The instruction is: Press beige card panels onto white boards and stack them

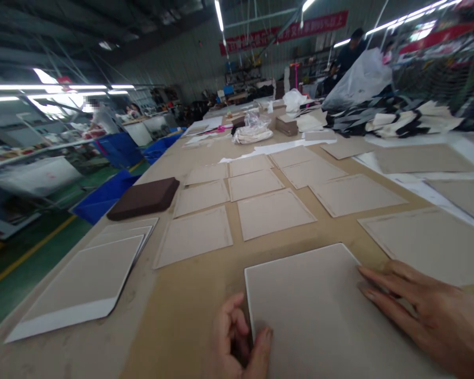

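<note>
A flat beige panel with a thin white edge lies in front of me on the table. My left hand grips its left edge, thumb on top and fingers curled at the side. Along the panel's right edge rests my right hand, its fingers stretched out and touching the border. Just beyond are several separate beige sheets laid in rows, with faint marks along their edges. To the left sits a small stack of beige panels with white borders.
A dark brown padded block stands by the table's left edge, near blue bins on the floor. Plastic-wrapped pieces and a heap of dark and cream scraps lie farther back. Other people are in the background.
</note>
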A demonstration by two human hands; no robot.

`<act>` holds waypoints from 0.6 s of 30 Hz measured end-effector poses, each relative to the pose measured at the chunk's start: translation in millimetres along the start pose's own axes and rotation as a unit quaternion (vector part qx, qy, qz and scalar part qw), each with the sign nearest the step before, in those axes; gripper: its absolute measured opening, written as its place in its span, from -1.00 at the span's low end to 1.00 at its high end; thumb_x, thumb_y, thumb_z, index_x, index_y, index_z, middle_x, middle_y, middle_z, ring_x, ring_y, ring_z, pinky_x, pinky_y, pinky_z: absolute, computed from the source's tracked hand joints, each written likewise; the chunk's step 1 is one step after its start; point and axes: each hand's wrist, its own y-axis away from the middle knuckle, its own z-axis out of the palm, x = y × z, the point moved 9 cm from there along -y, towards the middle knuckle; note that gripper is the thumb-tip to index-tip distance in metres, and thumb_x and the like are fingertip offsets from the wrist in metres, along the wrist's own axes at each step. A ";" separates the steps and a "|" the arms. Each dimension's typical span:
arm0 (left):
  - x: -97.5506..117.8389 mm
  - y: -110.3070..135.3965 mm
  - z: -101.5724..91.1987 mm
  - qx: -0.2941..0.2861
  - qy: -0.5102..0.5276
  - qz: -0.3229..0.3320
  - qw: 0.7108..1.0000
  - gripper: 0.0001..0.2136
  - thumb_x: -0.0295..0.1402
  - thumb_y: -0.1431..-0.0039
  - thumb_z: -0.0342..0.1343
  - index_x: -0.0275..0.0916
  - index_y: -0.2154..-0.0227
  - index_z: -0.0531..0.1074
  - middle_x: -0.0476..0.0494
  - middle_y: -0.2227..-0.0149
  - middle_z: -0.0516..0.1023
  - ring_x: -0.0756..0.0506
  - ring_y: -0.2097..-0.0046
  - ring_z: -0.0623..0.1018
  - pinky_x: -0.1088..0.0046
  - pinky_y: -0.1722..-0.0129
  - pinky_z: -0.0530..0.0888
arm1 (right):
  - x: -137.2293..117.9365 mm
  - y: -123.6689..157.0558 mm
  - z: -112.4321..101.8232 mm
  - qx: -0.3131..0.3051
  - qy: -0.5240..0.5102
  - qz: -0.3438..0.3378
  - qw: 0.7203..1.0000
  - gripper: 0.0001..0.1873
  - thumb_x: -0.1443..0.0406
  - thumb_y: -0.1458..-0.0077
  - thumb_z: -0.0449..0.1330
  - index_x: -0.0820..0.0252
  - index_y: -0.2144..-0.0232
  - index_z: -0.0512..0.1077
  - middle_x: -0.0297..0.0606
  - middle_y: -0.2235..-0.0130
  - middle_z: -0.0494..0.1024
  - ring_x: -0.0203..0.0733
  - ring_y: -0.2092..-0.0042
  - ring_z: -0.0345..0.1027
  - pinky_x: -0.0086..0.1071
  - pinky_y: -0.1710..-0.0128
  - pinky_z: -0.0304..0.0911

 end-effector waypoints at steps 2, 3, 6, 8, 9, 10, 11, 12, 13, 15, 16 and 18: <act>25.2 -5.2 -3.6 -0.015 -0.080 0.107 0.991 -0.63 -0.33 -0.05 0.13 -0.20 0.03 0.36 -0.10 0.30 0.41 -0.03 0.36 0.46 0.42 0.35 0.48 | -7.3 -2.4 2.7 -0.005 0.024 -0.034 0.999 -0.64 0.12 -0.20 0.00 -0.14 -0.01 0.39 -0.30 0.18 0.47 -0.11 0.28 0.42 -0.27 0.32 0.37; 39.0 -5.9 0.3 -0.046 -0.117 0.169 0.978 -0.66 -0.40 -0.07 0.09 -0.18 0.05 0.39 -0.18 0.19 0.43 -0.09 0.23 0.48 0.34 0.24 0.49 | -17.4 -4.8 2.7 -0.008 0.028 -0.064 0.998 -0.64 0.19 -0.18 0.01 -0.14 -0.02 0.38 -0.28 0.20 0.46 -0.12 0.29 0.41 -0.28 0.34 0.37; 68.9 6.1 26.8 -0.194 -0.173 0.325 0.909 -0.73 -0.51 -0.12 -0.02 -0.17 0.16 0.48 -0.19 0.06 0.48 -0.15 0.07 0.47 0.30 0.12 0.49 | -67.1 -11.4 -4.6 -0.006 0.033 -0.189 0.981 -0.47 0.47 -0.03 0.00 -0.06 -0.03 0.36 -0.24 0.20 0.45 -0.07 0.25 0.36 -0.24 0.31 0.35; 74.8 16.0 40.3 -0.243 -0.204 0.371 0.873 -0.73 -0.48 -0.14 -0.03 -0.20 0.14 0.47 -0.16 0.08 0.52 -0.15 0.09 0.48 0.33 0.11 0.51 | -100.8 -14.6 -11.2 -0.009 0.033 -0.241 0.970 -0.39 0.55 0.05 -0.01 0.01 -0.04 0.33 -0.23 0.22 0.44 -0.06 0.25 0.33 -0.22 0.31 0.34; 75.0 19.2 44.7 -0.244 -0.224 0.382 0.863 -0.72 -0.44 -0.15 -0.01 -0.22 0.10 0.45 -0.16 0.06 0.52 -0.16 0.08 0.49 0.31 0.10 0.51 | -114.8 -16.1 -12.8 -0.023 0.025 -0.252 0.967 -0.41 0.55 0.05 0.01 0.03 -0.03 0.32 -0.24 0.24 0.42 -0.08 0.27 0.31 -0.25 0.33 0.33; 74.1 21.4 47.6 -0.234 -0.247 0.389 0.856 -0.70 -0.38 -0.14 0.01 -0.23 0.06 0.43 -0.18 0.04 0.51 -0.18 0.07 0.49 0.29 0.09 0.51 | -126.2 -17.6 -13.3 -0.043 0.015 -0.252 0.967 -0.44 0.55 0.04 0.04 0.04 -0.01 0.32 -0.25 0.24 0.41 -0.11 0.28 0.30 -0.29 0.36 0.31; 73.2 23.8 49.5 -0.220 -0.267 0.398 0.849 -0.66 -0.32 -0.14 0.03 -0.24 0.02 0.41 -0.20 0.02 0.50 -0.20 0.06 0.48 0.27 0.08 0.52 | -135.8 -18.2 -13.1 -0.066 0.003 -0.252 0.965 -0.51 0.53 0.03 0.07 0.06 0.03 0.34 -0.25 0.24 0.39 -0.12 0.28 0.28 -0.31 0.36 0.30; 72.5 26.6 50.9 -0.209 -0.282 0.411 0.841 -0.63 -0.27 -0.12 0.06 -0.24 0.00 0.39 -0.22 0.02 0.50 -0.22 0.05 0.49 0.25 0.08 0.52 | -143.1 -18.4 -14.0 -0.078 -0.006 -0.251 0.965 -0.60 0.50 0.01 0.10 0.09 0.10 0.36 -0.25 0.26 0.38 -0.13 0.28 0.27 -0.33 0.38 0.29; 72.1 28.8 51.0 -0.196 -0.291 0.424 0.835 -0.62 -0.22 -0.11 0.07 -0.23 0.01 0.40 -0.23 0.02 0.50 -0.23 0.05 0.49 0.24 0.09 0.53 | -147.6 -18.0 -14.6 -0.086 -0.010 -0.251 0.964 -0.68 0.46 -0.03 0.12 0.11 0.14 0.37 -0.25 0.26 0.37 -0.13 0.28 0.26 -0.33 0.37 0.28; 71.1 30.0 49.2 -0.184 -0.297 0.439 0.828 -0.63 -0.18 -0.11 0.08 -0.21 0.05 0.42 -0.22 0.03 0.50 -0.24 0.04 0.49 0.25 0.09 0.53 | -147.2 -16.7 -17.3 -0.078 -0.003 -0.246 0.966 -0.76 0.38 -0.11 0.13 0.11 0.14 0.38 -0.25 0.27 0.35 -0.12 0.27 0.24 -0.30 0.35 0.27; 70.3 29.5 48.3 -0.189 -0.293 0.441 0.827 -0.65 -0.18 -0.11 0.08 -0.20 0.07 0.43 -0.20 0.03 0.50 -0.23 0.02 0.48 0.27 0.08 0.53 | -142.0 -15.6 -18.5 -0.068 0.006 -0.240 0.968 -0.74 0.35 -0.14 0.11 0.10 0.09 0.37 -0.25 0.27 0.35 -0.11 0.25 0.24 -0.28 0.32 0.27; 69.2 27.0 45.8 -0.204 -0.277 0.438 0.831 -0.66 -0.17 -0.09 0.11 -0.17 0.08 0.43 -0.17 0.02 0.49 -0.20 0.01 0.47 0.30 0.07 0.52 | -124.3 -12.5 -21.0 -0.045 0.027 -0.223 0.973 -0.68 0.32 -0.17 0.08 0.06 0.01 0.34 -0.23 0.26 0.34 -0.09 0.23 0.25 -0.23 0.26 0.28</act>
